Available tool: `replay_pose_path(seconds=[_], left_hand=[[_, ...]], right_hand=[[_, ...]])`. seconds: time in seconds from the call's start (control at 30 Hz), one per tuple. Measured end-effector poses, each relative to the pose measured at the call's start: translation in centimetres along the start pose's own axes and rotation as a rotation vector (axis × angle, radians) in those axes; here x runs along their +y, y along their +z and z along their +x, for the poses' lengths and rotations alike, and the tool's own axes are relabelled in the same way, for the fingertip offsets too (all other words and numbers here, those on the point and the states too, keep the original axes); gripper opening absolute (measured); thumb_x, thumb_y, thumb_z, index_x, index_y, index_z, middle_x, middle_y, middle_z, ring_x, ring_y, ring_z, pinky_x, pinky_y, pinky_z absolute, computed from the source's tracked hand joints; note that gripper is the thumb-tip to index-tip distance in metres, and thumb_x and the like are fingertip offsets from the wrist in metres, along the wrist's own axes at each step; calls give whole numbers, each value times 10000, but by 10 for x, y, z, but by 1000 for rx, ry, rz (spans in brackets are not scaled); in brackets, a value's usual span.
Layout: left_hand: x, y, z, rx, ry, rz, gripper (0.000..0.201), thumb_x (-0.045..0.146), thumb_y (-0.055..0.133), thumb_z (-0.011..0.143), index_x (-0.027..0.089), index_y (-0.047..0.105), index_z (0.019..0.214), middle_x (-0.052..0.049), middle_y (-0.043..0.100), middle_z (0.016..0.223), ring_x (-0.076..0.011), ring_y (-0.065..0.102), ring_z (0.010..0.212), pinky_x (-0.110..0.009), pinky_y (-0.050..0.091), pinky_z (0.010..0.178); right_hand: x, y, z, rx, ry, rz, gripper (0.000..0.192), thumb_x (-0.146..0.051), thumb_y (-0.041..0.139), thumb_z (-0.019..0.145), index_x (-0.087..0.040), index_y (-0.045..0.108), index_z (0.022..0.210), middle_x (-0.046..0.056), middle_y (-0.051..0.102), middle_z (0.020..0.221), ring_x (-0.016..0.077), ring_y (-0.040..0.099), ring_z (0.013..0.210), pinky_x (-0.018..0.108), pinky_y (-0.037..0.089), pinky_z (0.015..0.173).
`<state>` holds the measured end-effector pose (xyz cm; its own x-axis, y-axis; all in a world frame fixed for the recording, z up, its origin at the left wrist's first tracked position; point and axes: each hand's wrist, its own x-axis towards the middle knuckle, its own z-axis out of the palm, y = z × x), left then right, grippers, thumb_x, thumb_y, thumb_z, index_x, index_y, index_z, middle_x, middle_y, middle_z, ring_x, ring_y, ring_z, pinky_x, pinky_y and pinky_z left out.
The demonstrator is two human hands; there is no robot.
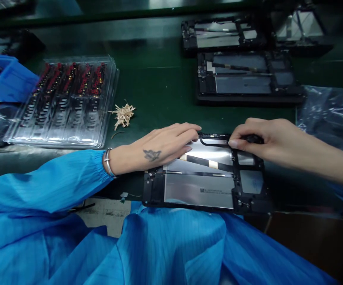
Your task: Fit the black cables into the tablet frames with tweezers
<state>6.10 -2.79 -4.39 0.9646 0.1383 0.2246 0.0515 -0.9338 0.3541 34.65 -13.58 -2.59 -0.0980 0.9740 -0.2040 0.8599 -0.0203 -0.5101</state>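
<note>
Pressing is under way at the far edge of an opened black-framed tablet chassis with silver shielding plates (201, 186), which lies flat on the dark green table (159, 87) at its near edge, directly under both hands. The left hand (159, 148) is laid flat and open on the upper left corner of the chassis, fingers extended and gripping nothing; it is judged to be steadying the unit. The right hand (266, 138) is curled, its fingertips bearing on a small black part (252, 138) at the top right of the frame; whether that part is pinched or merely pushed cannot be told. A thin black cable loop (215, 138) is seen between the two hands.

The step in hand is judged to be the seating of that part into the frame. The next move would call for even downward pressure while the left hand keeps the chassis from sliding.

Beyond the left hand, a clear plastic blister tray of small dark and red components (67, 103) and a tuft of pale paper strips (124, 114) are noted. Beyond the right hand, more opened black tablet chassis (245, 75) are laid out.
</note>
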Motion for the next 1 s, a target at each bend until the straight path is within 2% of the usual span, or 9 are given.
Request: replay_pose_path(seconds=[0.4,0.8,1.0], left_hand=[[2,-1,5,-114,56,183,224,153,377,1084,139,559,1213,-165,525,1593,-275,607,1332,-403,612,989],[-4,1,7,-88,180,352,234,121,453,1053,131,572,1253,-177,580,1542,-296,640,1311,-393,624,947],[-4,-1,7,-33,282,463,306,148,385,1091,92,620,1279,-200,642,1463,-267,684,1294,-388,601,1025]], right_hand=[[4,2,3,27,-31,23,559,-807,542,873,-297,761,815,72,672,827,252,611,654,403,434,615],[4,-1,4,29,-51,-7,507,-730,548,888,-274,767,841,65,695,841,236,624,652,375,436,598],[4,-3,2,47,-70,-4,426,-638,585,900,-252,761,851,52,706,839,208,619,638,351,420,598]])
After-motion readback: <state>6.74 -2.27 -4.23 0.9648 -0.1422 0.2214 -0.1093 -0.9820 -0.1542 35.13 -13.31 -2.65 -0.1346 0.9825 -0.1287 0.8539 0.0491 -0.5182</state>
